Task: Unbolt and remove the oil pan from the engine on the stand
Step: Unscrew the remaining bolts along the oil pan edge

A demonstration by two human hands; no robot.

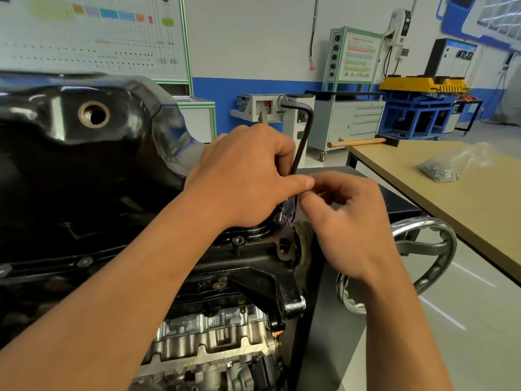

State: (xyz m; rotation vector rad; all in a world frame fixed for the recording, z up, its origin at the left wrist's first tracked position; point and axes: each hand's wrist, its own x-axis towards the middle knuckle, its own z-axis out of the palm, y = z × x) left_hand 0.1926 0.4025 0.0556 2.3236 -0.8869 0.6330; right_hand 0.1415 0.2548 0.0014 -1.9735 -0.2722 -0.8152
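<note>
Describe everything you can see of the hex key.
The hex key is a dark, L-shaped metal bar. It stands nearly upright, with its short arm on top pointing toward the oil pan. The left hand grips its lower shaft, and the right hand pinches it just below. Its tip is hidden behind the fingers.

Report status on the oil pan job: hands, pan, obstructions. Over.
Left hand grips hex key, right hand pinches its lower shaft. Oil pan seated on engine, flange bolts in. No obstruction seen.
</note>
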